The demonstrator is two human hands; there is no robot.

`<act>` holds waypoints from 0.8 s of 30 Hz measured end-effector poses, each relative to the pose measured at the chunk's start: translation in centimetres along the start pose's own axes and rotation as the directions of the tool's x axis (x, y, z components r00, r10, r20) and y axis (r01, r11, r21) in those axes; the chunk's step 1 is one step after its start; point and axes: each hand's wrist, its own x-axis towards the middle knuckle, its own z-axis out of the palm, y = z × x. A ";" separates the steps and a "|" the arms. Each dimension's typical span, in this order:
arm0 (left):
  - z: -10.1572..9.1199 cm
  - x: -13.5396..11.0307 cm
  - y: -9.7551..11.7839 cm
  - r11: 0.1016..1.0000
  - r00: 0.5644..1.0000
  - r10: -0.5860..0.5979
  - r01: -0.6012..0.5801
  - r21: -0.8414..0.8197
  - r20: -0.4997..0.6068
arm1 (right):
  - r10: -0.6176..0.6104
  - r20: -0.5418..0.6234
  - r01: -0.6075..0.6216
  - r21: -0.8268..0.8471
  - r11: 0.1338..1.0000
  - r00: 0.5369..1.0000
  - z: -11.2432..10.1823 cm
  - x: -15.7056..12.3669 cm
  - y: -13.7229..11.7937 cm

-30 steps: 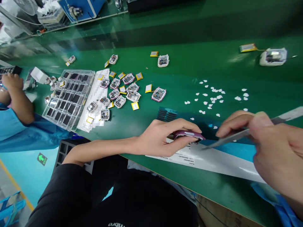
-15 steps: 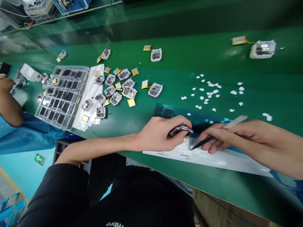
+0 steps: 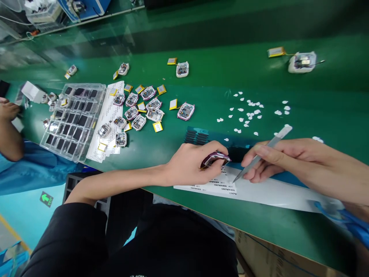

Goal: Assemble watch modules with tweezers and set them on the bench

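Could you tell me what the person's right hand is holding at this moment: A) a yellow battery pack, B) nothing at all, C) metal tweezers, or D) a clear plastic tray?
C: the right hand grips slim metal tweezers whose tip points down at the white label sheet, beside the purple watch case in the left hand.

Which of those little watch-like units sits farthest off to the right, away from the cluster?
The white unit at the far right, lying alone beside one yellow battery; the others lie toward the left, near the clear tray.

Electronics assembly workshop. Long green surface (image 3: 259, 77), scattered open watch modules (image 3: 150, 109) with yellow batteries (image 3: 157, 126), clear tray (image 3: 73, 119) of screens, co-worker's blue sleeve (image 3: 31, 169) at neighbouring station, machinery (image 3: 83, 5) behind.
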 end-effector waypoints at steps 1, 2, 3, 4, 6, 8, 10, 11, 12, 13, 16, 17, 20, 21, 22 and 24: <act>0.0 0.0 0.0 1.000 1.000 -0.002 0.002 0.002 -0.001 | 0.002 -0.012 -0.002 0.015 1.000 1.000 0.1 -0.1 -0.1; 0.0 0.0 0.0 1.000 1.000 -0.005 0.005 0.003 0.002 | 0.004 -0.032 -0.003 0.032 0.999 0.999 0.2 -0.2 -0.3; 0.0 0.0 -0.1 1.000 1.000 -0.009 0.009 0.001 0.006 | 0.008 -0.058 -0.005 0.049 0.999 0.998 0.4 -0.3 -0.4; -0.1 0.0 -0.1 1.000 1.000 -0.011 0.011 -0.005 0.008 | 0.009 -0.094 -0.002 0.066 0.998 0.996 0.6 -0.4 -0.5; -0.2 -0.1 -0.1 1.000 1.000 -0.003 0.002 -0.028 -0.002 | 0.006 -0.165 0.009 0.089 0.996 0.986 0.7 -0.5 -0.6; -0.4 -0.1 -0.1 0.998 0.999 0.024 -0.025 -0.058 -0.021 | 0.004 -0.228 0.018 0.097 0.995 0.974 0.6 -0.6 -0.6; -0.4 -0.2 -0.1 0.995 0.998 0.050 -0.053 -0.087 -0.031 | -0.011 -0.293 0.040 0.095 0.995 0.956 0.4 -0.7 -0.5; -0.4 -0.2 -0.1 0.993 0.998 0.054 -0.057 -0.100 -0.030 | -0.026 -0.332 0.057 0.084 0.995 0.943 0.4 -0.8 -0.4; -0.4 -0.2 0.0 0.992 0.998 0.049 -0.053 -0.115 -0.029 | -0.052 -0.378 0.082 0.064 0.995 0.924 0.4 -1.0 -0.4; -0.4 -0.2 0.0 0.990 0.999 0.039 -0.043 -0.133 -0.032 | -0.081 -0.425 0.108 0.040 0.993 0.902 0.5 -1.1 -0.5; -0.5 0.0 0.2 0.958 0.999 -0.038 0.031 -0.287 -0.020 | -0.165 -0.581 0.184 -0.027 0.983 0.797 1.6 -1.7 -1.2; -0.7 0.1 0.2 0.923 0.997 -0.074 0.071 -0.378 0.005 | -0.190 -0.641 0.209 -0.048 0.977 0.744 2.1 -1.9 -1.5; -1.2 0.5 0.4 0.747 0.979 -0.141 0.201 -0.633 0.144 | -0.248 -0.767 0.245 -0.122 0.962 0.592 3.7 -2.4 -2.5; -1.5 0.6 0.5 0.695 0.972 -0.139 0.232 -0.681 0.190 | -0.268 -0.773 0.240 -0.153 0.958 0.575 4.2 -2.5 -2.6; -1.7 0.7 0.6 0.656 0.965 -0.132 0.256 -0.710 0.226 | -0.290 -0.756 0.226 -0.191 0.955 0.586 4.6 -2.4 -2.6; -1.9 0.8 0.7 0.612 0.958 -0.129 0.281 -0.739 0.257 | -0.387 -0.713 0.257 -0.290 0.922 0.585 5.1 -2.1 -2.3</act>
